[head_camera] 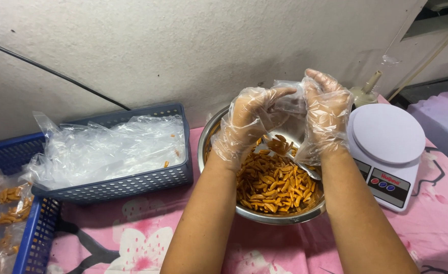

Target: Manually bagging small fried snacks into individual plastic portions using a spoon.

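a clear thin bag hangs open above the bowl, at 12 o'clock over it, a few orange snacks in its bottom. the steel bowl, round and shiny, holds a heap of orange curled snacks and a spoon at 3 o'clock.

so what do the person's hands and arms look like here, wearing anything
The left hand and the right hand each wear a loose, crinkled, clear plastic disposable glove that ends around the wrist. Both forearms are bare, with no sleeves, watch or jewellery in view.
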